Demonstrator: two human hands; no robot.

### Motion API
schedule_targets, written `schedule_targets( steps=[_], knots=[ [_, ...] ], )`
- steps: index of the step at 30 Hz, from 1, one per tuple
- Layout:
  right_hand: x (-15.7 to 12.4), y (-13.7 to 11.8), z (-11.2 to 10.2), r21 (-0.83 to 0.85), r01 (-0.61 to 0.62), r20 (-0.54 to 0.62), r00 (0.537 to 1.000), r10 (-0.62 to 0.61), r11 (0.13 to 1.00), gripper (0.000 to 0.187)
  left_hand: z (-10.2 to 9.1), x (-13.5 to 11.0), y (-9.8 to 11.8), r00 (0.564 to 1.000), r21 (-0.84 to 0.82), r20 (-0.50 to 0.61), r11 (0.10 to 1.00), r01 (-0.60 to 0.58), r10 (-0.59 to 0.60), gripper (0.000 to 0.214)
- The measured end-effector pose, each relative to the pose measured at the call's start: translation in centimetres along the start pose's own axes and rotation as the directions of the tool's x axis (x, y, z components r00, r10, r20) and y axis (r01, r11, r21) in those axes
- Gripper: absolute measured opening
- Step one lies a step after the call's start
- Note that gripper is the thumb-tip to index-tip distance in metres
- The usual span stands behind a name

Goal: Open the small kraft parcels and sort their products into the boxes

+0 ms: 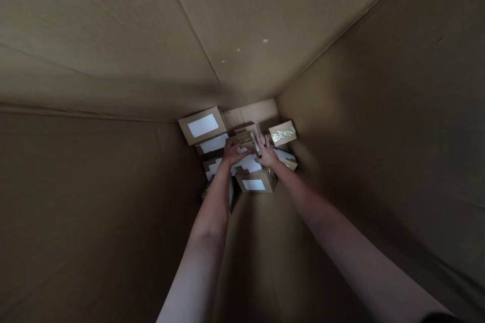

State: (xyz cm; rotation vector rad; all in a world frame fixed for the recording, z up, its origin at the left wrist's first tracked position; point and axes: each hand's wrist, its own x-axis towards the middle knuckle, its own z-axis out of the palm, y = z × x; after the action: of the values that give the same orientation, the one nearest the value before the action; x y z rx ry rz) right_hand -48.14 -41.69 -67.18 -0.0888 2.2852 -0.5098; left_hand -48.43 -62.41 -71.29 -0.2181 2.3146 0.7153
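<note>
Both my hands reach down to a cardboard box with white labels among a pile of small boxes. My left hand rests at its left side, with the thumb stretched across the label and the fingers apart. On the right side, my right hand has its fingers spread, their tips by another labelled box; whether they press on it I cannot tell. Beneath the middle box sits a lower box with a white label on its front. Parts of the boxes are hidden behind my hands.
Tall cardboard walls of a deep container surround the pile. A box with a white label lies at the back left, on other boxes. At the right is a box with shiny tape. The container's bottom shows between my arms.
</note>
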Motion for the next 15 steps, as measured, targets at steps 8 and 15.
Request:
schedule_targets(
  steps=[8,15],
  knots=[
    [-1.2,-3.6,0.9,0.04,0.01,0.06,0.998,-0.013,0.999,0.072,0.2,-6.5,1.8,0.994,0.01,-0.097,0.999,-0.048,0.049,0.06],
    [-7.4,-5.8,-2.6,-0.037,0.04,-0.051,0.998,-0.042,0.999,0.061,-2.1,-13.1,4.9,0.986,0.019,-0.161,0.999,-0.046,0.048,0.07]
  ],
)
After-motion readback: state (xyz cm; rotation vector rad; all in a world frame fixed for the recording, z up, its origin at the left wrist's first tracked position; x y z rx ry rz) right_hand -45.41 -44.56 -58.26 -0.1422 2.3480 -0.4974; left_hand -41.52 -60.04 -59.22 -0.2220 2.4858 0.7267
